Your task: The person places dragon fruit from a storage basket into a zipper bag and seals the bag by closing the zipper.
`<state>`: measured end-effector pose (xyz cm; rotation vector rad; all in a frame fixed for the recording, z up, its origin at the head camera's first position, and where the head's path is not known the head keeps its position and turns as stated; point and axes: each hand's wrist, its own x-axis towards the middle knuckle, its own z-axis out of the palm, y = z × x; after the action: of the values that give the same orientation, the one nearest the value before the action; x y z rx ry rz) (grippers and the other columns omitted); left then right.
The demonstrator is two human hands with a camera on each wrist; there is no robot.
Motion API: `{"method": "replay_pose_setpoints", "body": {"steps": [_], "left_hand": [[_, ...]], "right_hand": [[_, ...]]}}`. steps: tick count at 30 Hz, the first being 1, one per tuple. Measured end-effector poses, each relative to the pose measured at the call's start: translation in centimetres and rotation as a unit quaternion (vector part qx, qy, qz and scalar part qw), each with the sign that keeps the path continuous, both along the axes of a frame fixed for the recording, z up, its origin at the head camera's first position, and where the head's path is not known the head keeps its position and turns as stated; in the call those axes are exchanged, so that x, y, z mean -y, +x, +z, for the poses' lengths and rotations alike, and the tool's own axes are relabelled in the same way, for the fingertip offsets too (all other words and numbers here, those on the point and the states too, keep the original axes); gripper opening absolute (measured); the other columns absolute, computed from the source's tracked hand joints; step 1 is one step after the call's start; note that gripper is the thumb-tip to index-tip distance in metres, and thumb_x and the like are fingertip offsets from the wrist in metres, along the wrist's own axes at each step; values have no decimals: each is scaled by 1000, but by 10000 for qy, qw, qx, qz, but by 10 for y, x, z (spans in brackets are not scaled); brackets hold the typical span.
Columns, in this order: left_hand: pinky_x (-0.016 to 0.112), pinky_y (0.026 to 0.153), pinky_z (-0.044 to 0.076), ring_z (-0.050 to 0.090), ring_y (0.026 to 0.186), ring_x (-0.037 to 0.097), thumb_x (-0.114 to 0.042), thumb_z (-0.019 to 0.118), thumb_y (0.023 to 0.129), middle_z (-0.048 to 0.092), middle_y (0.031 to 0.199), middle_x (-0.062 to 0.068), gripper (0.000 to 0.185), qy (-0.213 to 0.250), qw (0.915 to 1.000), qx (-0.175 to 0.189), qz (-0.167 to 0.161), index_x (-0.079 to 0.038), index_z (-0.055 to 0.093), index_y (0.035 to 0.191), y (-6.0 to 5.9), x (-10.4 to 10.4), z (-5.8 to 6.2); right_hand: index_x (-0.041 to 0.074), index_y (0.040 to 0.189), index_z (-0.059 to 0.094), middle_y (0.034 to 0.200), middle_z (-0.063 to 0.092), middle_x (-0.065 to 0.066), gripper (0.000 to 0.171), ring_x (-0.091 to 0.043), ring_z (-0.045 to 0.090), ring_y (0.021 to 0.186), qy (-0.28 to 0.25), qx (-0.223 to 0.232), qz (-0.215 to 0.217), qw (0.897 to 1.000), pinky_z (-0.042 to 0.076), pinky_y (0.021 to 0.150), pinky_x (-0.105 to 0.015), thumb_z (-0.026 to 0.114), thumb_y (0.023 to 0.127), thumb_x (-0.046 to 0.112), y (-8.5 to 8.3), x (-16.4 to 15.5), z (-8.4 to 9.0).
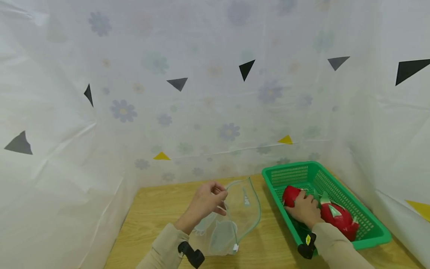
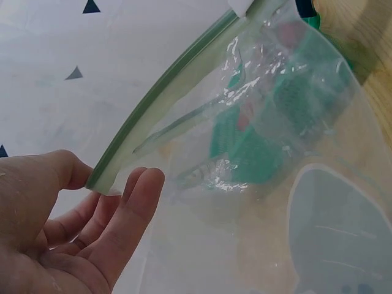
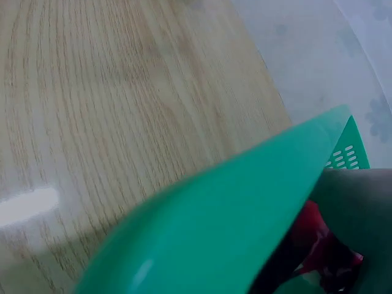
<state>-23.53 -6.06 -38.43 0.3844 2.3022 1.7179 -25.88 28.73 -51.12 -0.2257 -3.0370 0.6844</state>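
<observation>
A clear zipper bag [image 1: 243, 213] with a green zip edge and a white slider stands on the table, its mouth spread apart. My left hand [image 1: 206, 200] pinches one corner of that edge between thumb and fingers. In the left wrist view, the bag [image 2: 202, 226] hangs from the left hand [image 2: 79, 226]. My right hand [image 1: 305, 210] reaches into the green basket [image 1: 373, 231], its fingers curled over a red dragon fruit [image 1: 290, 195]. Another dragon fruit [image 1: 339, 220] lies just right of that hand. The right wrist view shows only part of the right hand [image 3: 361, 214] behind the basket rim.
The basket stands at the right of the wooden table [image 1: 152, 209], near the right wall sheet. White patterned sheeting [image 1: 208, 112] with triangle stickers encloses the table at the back and sides.
</observation>
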Motion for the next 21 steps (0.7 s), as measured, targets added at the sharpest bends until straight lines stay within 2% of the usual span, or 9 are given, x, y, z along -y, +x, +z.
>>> {"method": "replay_pose_setpoints", "body": {"steps": [4, 9, 17, 21], "left_hand": [[39, 63, 62, 70, 68, 23, -21, 60, 99, 61, 97, 13, 21, 47, 10000, 0, -4, -4, 60, 111, -1, 2, 1], [38, 62, 62, 70, 69, 24, -21, 60, 99, 62, 98, 13, 21, 9, 10000, -86, -10, -4, 60, 111, -1, 4, 1], [38, 62, 62, 69, 68, 23, -21, 61, 98, 62, 97, 12, 21, 89, 10000, -18, 12, -4, 60, 110, 2, 5, 0], [39, 62, 62, 69, 67, 22, -21, 62, 98, 61, 96, 12, 23, 145, 9999, -36, 40, -2, 59, 111, 2, 4, -2]], "right_hand": [[-21, 139, 13, 122, 32, -53, 98, -69, 43, 101, -30, 46, 131, 9999, 45, 79, -74, 73, 87, 36, -2, -3, 3], [-18, 143, 11, 123, 33, -52, 106, -67, 47, 99, 60, 129, 205, 9997, 46, 78, -72, 76, 84, 41, -3, -6, 2], [-19, 138, 23, 112, 43, -50, 102, -62, 52, 91, 427, -333, 27, 9985, 44, 77, -72, 77, 80, 46, -1, -7, -13], [-18, 139, 23, 113, 43, -50, 102, -64, 50, 93, 330, -323, -107, 9989, 40, 79, -75, 74, 81, 49, -2, -9, -13]]}}
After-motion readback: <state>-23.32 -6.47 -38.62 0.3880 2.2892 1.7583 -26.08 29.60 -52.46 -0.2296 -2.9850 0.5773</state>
